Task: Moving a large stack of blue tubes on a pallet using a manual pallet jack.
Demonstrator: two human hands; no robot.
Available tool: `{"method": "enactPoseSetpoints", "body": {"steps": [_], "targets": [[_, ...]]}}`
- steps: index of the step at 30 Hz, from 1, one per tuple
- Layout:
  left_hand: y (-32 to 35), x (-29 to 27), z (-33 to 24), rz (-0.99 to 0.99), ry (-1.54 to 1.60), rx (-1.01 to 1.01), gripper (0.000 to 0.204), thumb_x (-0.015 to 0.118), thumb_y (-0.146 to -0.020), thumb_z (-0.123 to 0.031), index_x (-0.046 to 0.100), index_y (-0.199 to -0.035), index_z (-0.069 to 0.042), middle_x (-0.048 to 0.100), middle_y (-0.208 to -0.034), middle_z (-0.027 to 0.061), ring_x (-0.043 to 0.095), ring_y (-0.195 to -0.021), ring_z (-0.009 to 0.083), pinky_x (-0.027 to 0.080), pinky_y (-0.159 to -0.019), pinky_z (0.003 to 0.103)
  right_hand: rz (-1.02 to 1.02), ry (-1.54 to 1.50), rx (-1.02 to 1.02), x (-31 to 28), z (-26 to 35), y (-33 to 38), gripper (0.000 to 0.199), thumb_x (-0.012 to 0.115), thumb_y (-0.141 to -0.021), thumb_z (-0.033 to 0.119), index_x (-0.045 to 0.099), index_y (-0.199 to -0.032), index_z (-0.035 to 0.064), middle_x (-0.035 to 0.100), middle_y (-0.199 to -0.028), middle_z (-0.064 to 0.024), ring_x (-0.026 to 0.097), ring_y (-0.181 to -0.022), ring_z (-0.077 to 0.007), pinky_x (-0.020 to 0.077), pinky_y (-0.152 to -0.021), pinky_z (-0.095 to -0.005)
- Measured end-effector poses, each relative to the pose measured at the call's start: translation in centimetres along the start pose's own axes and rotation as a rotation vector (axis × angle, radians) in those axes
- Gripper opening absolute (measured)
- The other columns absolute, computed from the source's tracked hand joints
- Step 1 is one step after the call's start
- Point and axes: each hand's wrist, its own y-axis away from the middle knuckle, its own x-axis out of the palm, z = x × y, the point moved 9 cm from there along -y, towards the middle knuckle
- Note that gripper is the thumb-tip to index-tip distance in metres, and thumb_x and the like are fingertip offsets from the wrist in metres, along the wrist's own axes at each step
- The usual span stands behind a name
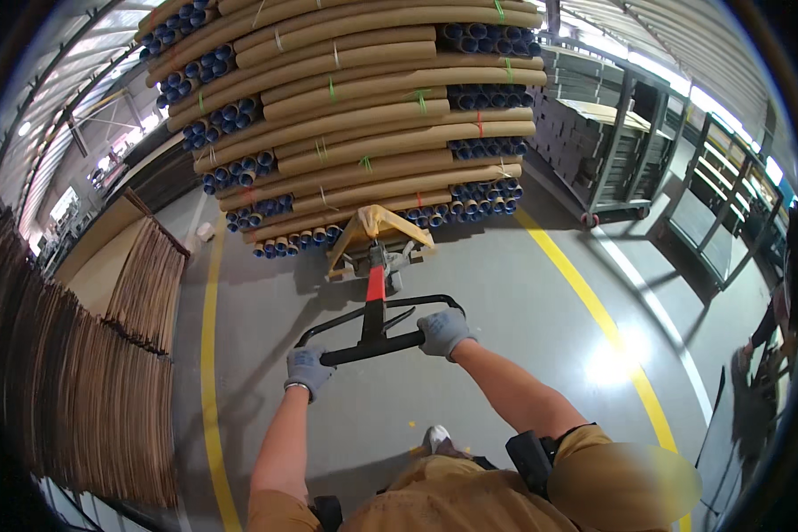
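Observation:
Both my hands, in grey work gloves, grip the black loop handle [377,348] of a yellow pallet jack [363,232]. My left hand [309,371] is closed round the handle's left end, and my right hand [445,332] round its right end. A red and black shaft [377,285] runs from the handle to the jack's body. Beyond it, the jack stands at a tall stack of long brown cardboard tubes [355,111] with blue ends, tied in bundles with green, red and white strings. The jack's forks are hidden under the load.
Stacked flat cardboard sheets [89,399] line the left side. Yellow floor lines [211,355] run along both sides of the aisle. At the right stand a loaded wheeled rack [607,146] and a metal-framed cart [709,217]. Another person's leg [758,332] shows at the far right.

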Motion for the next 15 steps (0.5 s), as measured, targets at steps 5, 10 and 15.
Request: {"method": "enactPoseSetpoints", "body": {"steps": [5, 10, 15], "targets": [[0.5, -0.3, -0.1, -0.119, 0.003, 0.060, 0.018, 0.065, -0.066, -0.033, 0.067, -0.075, -0.017, 0.064, -0.073, 0.0086, 0.062, -0.073, 0.0266, 0.046, -0.067, 0.038, -0.117, -0.004, -0.045, -1.2, 0.2, 0.2, 0.024, 0.063, -0.065, 0.034, 0.064, -0.082, 0.0165, 0.065, -0.077, -0.0073, 0.064, -0.073, -0.0268, 0.0483, -0.063, -0.0404], [-0.2, 0.3, -4.7, -0.111, -0.021, 0.053, 0.023, 0.064, -0.063, -0.035, 0.066, -0.077, -0.016, 0.065, -0.079, 0.0093, 0.062, -0.076, 0.0276, 0.046, -0.067, 0.040, -0.018, 0.048, 0.017, -2.0, -4.2, 2.2, 0.021, 0.060, -0.067, 0.032, 0.064, -0.079, 0.0153, 0.066, -0.081, -0.0089, 0.064, -0.078, -0.0275, 0.0492, -0.068, -0.0396], [0.5, 1.1, -5.6, -0.103, -0.026, 0.009, 0.018, 0.060, -0.064, -0.031, 0.067, -0.074, -0.017, 0.065, -0.077, 0.0094, 0.062, -0.076, 0.0259, 0.045, -0.066, 0.041, -0.110, 0.035, -0.070, -2.4, -4.6, 1.8, 0.021, 0.064, -0.065, 0.034, 0.063, -0.074, 0.0148, 0.064, -0.074, -0.0099, 0.062, -0.074, -0.0301, 0.0482, -0.065, -0.0410]]}}
